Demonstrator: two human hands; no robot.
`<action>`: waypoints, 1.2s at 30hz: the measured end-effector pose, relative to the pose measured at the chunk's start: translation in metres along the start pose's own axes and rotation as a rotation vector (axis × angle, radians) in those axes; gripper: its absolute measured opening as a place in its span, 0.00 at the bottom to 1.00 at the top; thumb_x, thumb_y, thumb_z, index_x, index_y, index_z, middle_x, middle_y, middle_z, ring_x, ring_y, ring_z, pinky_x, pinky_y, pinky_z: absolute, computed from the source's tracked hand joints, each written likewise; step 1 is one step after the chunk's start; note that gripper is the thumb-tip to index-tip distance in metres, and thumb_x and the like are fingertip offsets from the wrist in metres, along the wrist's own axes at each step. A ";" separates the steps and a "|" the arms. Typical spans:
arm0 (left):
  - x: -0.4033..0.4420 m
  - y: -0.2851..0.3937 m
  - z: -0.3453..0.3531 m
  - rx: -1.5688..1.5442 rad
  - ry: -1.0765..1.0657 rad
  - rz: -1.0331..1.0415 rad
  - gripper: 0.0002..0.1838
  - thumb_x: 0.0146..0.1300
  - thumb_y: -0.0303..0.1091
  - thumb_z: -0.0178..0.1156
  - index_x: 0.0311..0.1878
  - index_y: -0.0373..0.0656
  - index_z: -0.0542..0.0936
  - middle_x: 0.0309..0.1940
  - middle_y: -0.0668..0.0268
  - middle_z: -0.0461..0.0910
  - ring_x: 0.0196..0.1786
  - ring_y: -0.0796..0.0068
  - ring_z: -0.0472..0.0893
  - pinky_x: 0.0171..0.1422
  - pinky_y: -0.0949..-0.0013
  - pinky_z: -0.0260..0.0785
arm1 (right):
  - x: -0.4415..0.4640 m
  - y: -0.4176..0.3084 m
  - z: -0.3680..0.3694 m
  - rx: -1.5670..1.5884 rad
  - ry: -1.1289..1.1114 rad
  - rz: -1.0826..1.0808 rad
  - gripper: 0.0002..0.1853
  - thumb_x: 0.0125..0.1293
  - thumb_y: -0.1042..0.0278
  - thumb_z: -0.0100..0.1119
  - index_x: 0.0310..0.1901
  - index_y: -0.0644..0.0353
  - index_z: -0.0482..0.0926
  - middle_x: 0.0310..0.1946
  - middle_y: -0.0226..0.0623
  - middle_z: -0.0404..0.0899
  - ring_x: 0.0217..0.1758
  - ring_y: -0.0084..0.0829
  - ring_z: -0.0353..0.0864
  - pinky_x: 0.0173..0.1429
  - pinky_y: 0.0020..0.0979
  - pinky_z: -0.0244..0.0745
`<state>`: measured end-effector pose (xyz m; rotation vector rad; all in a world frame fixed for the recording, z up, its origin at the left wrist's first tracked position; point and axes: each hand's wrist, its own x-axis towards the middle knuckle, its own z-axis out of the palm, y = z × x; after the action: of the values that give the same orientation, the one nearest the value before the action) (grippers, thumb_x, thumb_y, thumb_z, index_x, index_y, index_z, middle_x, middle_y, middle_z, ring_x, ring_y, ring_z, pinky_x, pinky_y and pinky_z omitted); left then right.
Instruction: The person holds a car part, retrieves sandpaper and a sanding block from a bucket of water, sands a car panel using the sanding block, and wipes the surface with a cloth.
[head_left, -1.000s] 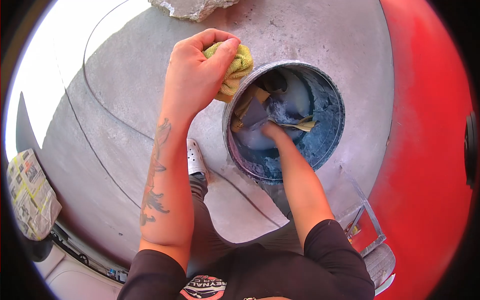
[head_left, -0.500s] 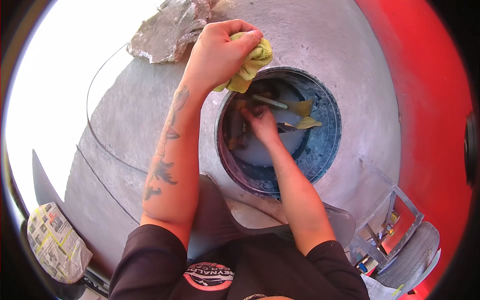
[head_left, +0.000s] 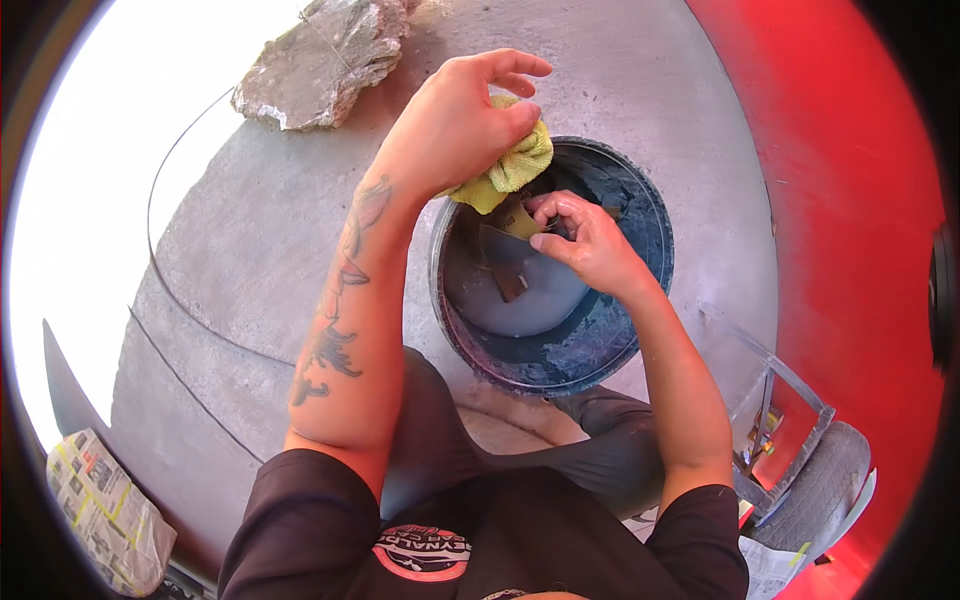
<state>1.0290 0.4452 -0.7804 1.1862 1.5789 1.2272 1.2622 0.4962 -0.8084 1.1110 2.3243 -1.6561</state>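
Note:
A yellow-green cloth (head_left: pixel 522 165) is bunched under my left hand (head_left: pixel 455 125), held by the thumb and lower fingers while the upper fingers stretch forward. Below it stands a round dark bucket (head_left: pixel 655 250) with cloudy water (head_left: pixel 520 300) in it. Over the bucket, my right hand (head_left: pixel 590 245) curls its fingers and thumb around the edge of a bent piece of sandpaper (head_left: pixel 513 220), tan on one face and dark on the other. A brown strip (head_left: pixel 512 284) shows just beneath, at the water. The cloth and my left hand hide the bucket's far left rim.
A rough stone slab (head_left: pixel 325 65) lies on the concrete floor (head_left: pixel 230 260) at the far left, near a thin cable (head_left: pixel 180 285). A red panel (head_left: pixel 840 220) rises on the right. At lower right are a metal frame (head_left: pixel 800 440) and a tyre (head_left: pixel 825 480); a newspaper-covered part (head_left: pixel 105 510) is at lower left.
My right hand has risen from deep in the bucket and moved right, bringing up the sandpaper. My left hand's upper fingers have straightened, with the cloth still held.

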 end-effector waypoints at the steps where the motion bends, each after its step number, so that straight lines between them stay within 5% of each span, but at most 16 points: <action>1: -0.002 0.000 0.000 0.017 -0.072 0.013 0.23 0.61 0.31 0.64 0.62 0.45 0.79 0.50 0.60 0.84 0.42 0.79 0.83 0.50 0.70 0.77 | -0.010 -0.007 -0.014 0.060 0.049 -0.039 0.08 0.59 0.74 0.64 0.40 0.62 0.78 0.47 0.41 0.80 0.53 0.32 0.79 0.57 0.32 0.73; 3: -0.008 0.008 0.002 0.152 -0.264 0.025 0.31 0.57 0.28 0.65 0.66 0.48 0.75 0.54 0.57 0.83 0.48 0.70 0.84 0.57 0.67 0.76 | -0.030 -0.028 -0.034 0.119 0.177 -0.094 0.06 0.59 0.82 0.60 0.38 0.62 0.79 0.48 0.40 0.80 0.53 0.31 0.79 0.58 0.31 0.73; 6: -0.016 0.018 0.010 0.321 -0.382 0.097 0.33 0.54 0.31 0.68 0.67 0.54 0.76 0.54 0.59 0.84 0.51 0.59 0.84 0.59 0.61 0.74 | -0.046 -0.042 -0.053 -0.188 0.393 -0.301 0.07 0.58 0.84 0.60 0.37 0.61 0.81 0.49 0.41 0.79 0.53 0.32 0.79 0.56 0.31 0.75; 11: -0.020 0.038 0.022 0.405 -0.397 0.153 0.16 0.53 0.30 0.67 0.48 0.47 0.80 0.42 0.60 0.85 0.45 0.55 0.83 0.50 0.58 0.74 | -0.061 -0.037 -0.042 -0.267 0.623 -0.551 0.13 0.50 0.92 0.59 0.31 0.60 0.82 0.50 0.39 0.73 0.44 0.30 0.79 0.48 0.30 0.78; 15: -0.019 0.027 0.029 0.394 -0.309 0.334 0.10 0.54 0.28 0.65 0.39 0.43 0.75 0.36 0.62 0.84 0.41 0.57 0.83 0.46 0.61 0.74 | -0.067 -0.031 -0.036 -0.251 0.651 -0.513 0.14 0.48 0.93 0.60 0.31 0.60 0.82 0.55 0.44 0.70 0.41 0.29 0.79 0.42 0.26 0.79; 18: -0.018 0.021 0.026 0.296 -0.270 0.330 0.09 0.56 0.27 0.64 0.39 0.42 0.75 0.32 0.64 0.82 0.37 0.64 0.83 0.44 0.66 0.73 | -0.073 -0.039 -0.040 -0.141 0.638 -0.367 0.12 0.51 0.90 0.62 0.31 0.59 0.80 0.58 0.45 0.70 0.49 0.33 0.79 0.53 0.32 0.79; 21: -0.021 0.040 0.016 0.160 -0.360 0.113 0.07 0.63 0.27 0.64 0.39 0.41 0.75 0.30 0.69 0.79 0.35 0.81 0.78 0.43 0.74 0.71 | -0.069 -0.028 -0.040 0.544 0.464 -0.453 0.16 0.54 0.85 0.64 0.42 0.55 0.76 0.61 0.45 0.70 0.62 0.38 0.74 0.68 0.41 0.69; 24: -0.021 0.030 0.018 -0.104 -0.427 0.047 0.06 0.65 0.26 0.65 0.39 0.39 0.75 0.30 0.73 0.79 0.36 0.85 0.77 0.42 0.75 0.71 | -0.072 -0.042 -0.032 1.149 0.264 -0.300 0.24 0.57 0.81 0.64 0.53 0.51 0.67 0.64 0.46 0.69 0.71 0.41 0.66 0.75 0.46 0.56; 25: -0.021 0.031 0.016 -0.135 -0.431 0.024 0.06 0.66 0.24 0.64 0.39 0.38 0.75 0.33 0.73 0.80 0.38 0.86 0.77 0.42 0.76 0.71 | -0.072 -0.034 -0.030 1.192 0.213 -0.280 0.32 0.60 0.81 0.61 0.64 0.53 0.59 0.65 0.48 0.69 0.72 0.40 0.66 0.75 0.45 0.57; 29: -0.022 0.036 0.012 -0.361 -0.378 -0.081 0.06 0.67 0.24 0.63 0.44 0.36 0.76 0.33 0.70 0.83 0.36 0.88 0.78 0.40 0.79 0.73 | -0.064 -0.037 -0.023 1.114 0.178 -0.075 0.33 0.66 0.78 0.58 0.71 0.61 0.58 0.63 0.45 0.72 0.68 0.35 0.71 0.70 0.41 0.65; 36: -0.023 0.035 0.018 0.002 -0.303 -0.186 0.08 0.63 0.26 0.62 0.44 0.34 0.84 0.30 0.65 0.85 0.34 0.83 0.81 0.40 0.72 0.75 | -0.059 -0.032 -0.024 0.704 0.426 -0.048 0.17 0.71 0.75 0.57 0.60 0.62 0.74 0.49 0.37 0.82 0.50 0.25 0.81 0.50 0.28 0.79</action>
<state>1.0586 0.4306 -0.7494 1.1383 1.4267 0.8813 1.2943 0.4811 -0.7462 1.6672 1.9960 -2.5780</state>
